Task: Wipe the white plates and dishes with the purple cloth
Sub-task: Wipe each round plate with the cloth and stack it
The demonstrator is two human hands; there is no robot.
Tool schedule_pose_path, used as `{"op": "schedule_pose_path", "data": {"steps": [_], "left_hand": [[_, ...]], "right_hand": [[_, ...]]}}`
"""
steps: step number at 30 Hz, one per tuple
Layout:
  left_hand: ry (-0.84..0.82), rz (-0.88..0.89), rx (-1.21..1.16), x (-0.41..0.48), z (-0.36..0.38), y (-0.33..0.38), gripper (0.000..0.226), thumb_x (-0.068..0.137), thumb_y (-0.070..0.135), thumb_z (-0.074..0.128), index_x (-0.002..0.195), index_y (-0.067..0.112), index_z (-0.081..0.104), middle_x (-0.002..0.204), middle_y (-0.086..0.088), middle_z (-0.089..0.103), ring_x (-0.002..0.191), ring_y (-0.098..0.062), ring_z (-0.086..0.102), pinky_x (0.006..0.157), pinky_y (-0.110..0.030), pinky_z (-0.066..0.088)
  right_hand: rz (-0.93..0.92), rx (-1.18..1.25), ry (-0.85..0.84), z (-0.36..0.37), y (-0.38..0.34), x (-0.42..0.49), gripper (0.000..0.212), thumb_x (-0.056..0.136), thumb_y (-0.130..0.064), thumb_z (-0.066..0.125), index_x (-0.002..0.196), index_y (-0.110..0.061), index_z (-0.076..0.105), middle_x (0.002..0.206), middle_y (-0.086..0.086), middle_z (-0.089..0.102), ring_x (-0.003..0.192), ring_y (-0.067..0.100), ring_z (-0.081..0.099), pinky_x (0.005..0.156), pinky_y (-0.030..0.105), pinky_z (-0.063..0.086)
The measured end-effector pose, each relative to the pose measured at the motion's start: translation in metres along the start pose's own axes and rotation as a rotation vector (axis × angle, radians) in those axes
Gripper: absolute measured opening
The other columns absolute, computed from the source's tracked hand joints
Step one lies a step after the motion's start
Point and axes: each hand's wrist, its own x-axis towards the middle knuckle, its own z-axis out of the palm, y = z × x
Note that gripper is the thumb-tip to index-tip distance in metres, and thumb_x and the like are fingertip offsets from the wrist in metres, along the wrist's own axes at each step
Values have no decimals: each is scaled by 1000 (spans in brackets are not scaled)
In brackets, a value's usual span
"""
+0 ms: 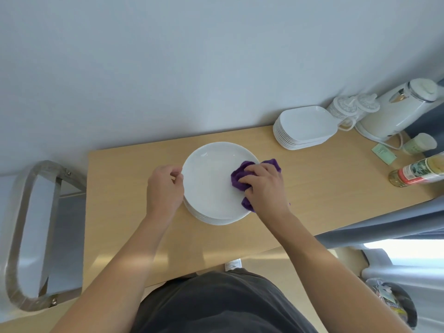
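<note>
Now, head view: looking down on both hands at a wooden table (324,188).
Left hand (164,188): fingers curled, pinching the left rim of the top plate.
Right hand (264,186): fingers curled over the purple cloth (237,175), gripping it and pressing it onto the plate's right side.
Cloth: bunched up, mostly under the right hand; its long axis runs along the plate's right rim, from the far side towards the person, with ends sticking out beyond the knuckles and below the wrist side.
Top plate (209,179): round and white, lying flat and face up between the two hands, on a stack of matching plates.
Square dishes (304,123): a white stack well beyond the right hand, near the wall, long side running left to right.
Kettle (396,111): white, further right of the dishes, with two lidded glass mugs (346,109) just beside it.
Bottle (418,171): red label, far to the right of the right hand.
</note>
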Motion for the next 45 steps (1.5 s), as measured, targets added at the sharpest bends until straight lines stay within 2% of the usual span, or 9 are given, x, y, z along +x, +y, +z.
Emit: {"op": "schedule_pose_path", "data": {"steps": [5,8,14,18,24,29,34,38,45], "left_hand": [[68,64,206,-6,5,1,20,91,9,59,109,16,66,111,-3,59,96,-25,60,73,-30,41],[68,202,344,-20,15,13,28,90,8,60,118,12,64,117,-7,57,111,-29,52,80,-35,45],[-352,442,324,-61,62,41,32,100,34,52,120,15,67,129,7,58,122,-14,50,99,-32,45],[-319,449,392,-73,80,43,35,101,37,49,118,13,69,135,6,55,125,-14,48,97,-28,44],[-258,418,374,-85,83,45,30,102,32,50,109,15,74,132,4,61,122,-13,52,97,-25,43],[-103,433,335,-96,86,48,41,97,41,46,89,14,76,93,6,67,85,-10,60,68,-29,56],[-112,355,336,-100,82,45,46,88,54,57,85,13,77,92,8,66,86,-9,58,69,-28,54],[-101,297,330,-101,85,43,32,87,43,70,90,12,79,97,7,67,91,-10,58,74,-32,54],[-92,309,319,-105,86,47,23,91,38,67,96,17,77,95,7,65,87,-12,57,69,-33,52]], "right_hand": [[236,302,167,-7,29,13,42,80,5,50,113,-10,73,126,5,61,114,34,53,88,33,51],[464,594,144,-23,37,10,38,91,5,50,121,-10,68,130,-3,53,113,18,54,56,5,47],[583,794,166,-27,46,-6,38,86,-1,50,112,-23,69,112,-9,68,102,6,65,83,23,54],[580,839,125,-19,49,-16,39,84,-2,53,109,-27,69,114,-9,69,104,8,64,93,33,53],[465,859,95,-20,56,-22,39,85,2,56,112,-22,69,118,-12,66,108,2,60,92,22,48],[109,687,84,-16,61,-5,42,82,6,57,117,-11,72,128,-5,62,119,8,55,100,17,41],[-298,104,-60,-10,45,27,33,71,-6,58,95,-16,79,118,-1,71,112,38,57,88,51,47],[-410,-337,-424,-20,29,35,24,88,-29,64,111,-30,73,135,-14,58,139,27,34,106,42,25],[-432,-169,-503,-44,32,35,29,87,-12,51,80,-32,71,97,-12,70,114,16,47,96,36,34]]}}
